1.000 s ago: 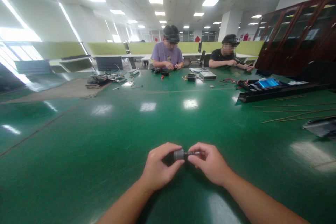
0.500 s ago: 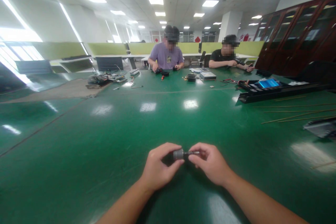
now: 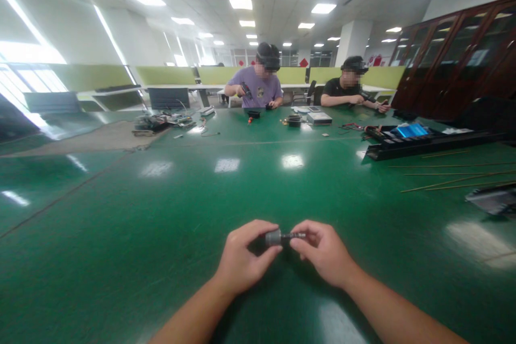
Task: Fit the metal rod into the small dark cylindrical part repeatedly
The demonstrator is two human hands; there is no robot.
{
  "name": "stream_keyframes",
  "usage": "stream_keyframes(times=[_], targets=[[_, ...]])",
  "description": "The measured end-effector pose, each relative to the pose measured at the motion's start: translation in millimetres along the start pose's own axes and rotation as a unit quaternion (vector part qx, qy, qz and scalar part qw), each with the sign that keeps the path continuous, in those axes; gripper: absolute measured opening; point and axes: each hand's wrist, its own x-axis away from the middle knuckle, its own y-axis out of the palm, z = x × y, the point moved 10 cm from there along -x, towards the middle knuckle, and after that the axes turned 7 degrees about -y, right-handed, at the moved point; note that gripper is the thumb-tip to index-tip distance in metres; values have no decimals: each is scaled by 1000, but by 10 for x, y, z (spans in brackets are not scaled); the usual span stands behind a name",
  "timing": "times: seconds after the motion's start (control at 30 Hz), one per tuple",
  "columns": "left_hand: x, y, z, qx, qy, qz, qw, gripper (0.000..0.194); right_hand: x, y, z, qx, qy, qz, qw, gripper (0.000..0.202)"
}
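Observation:
Between my hands, just above the green table, a short grey cylinder with a thin dark shaft [image 3: 274, 237] lies sideways. It could be a hole saw with a drill bit, but its exact kind is too small to tell. My left hand [image 3: 245, 255] pinches the thick cylinder end between thumb and fingers. The shaft points right, and its bright tip sits among the bent fingers of my right hand [image 3: 322, 250]. Thumb and forefinger there close around the shaft from below and above. Part of the tip is hidden by the fingers.
The glossy green table [image 3: 181, 199] spreads out ahead. Brass-coloured rods [image 3: 455, 174] and a long black channel [image 3: 423, 142] lie at right. Electronic parts [image 3: 151, 121] sit far left. Across the table, one person [image 3: 258, 83] holds a dark power tool; another [image 3: 346, 86] sits farther right.
My hands and the held piece stay nearly still. Across the table, the person in purple has raised a dark power tool off the tabletop.

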Motion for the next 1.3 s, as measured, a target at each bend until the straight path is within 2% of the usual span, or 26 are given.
stream_keyframes(times=[0.63,1.3], targets=[[5,-23,2,-5,-6,5,1000,22,6,-17,7,-10,-2,-1,1000,18],[1,-21,-44,-5,-16,10,1000,24,11,-64,0,25,-9,13,1000,18]])
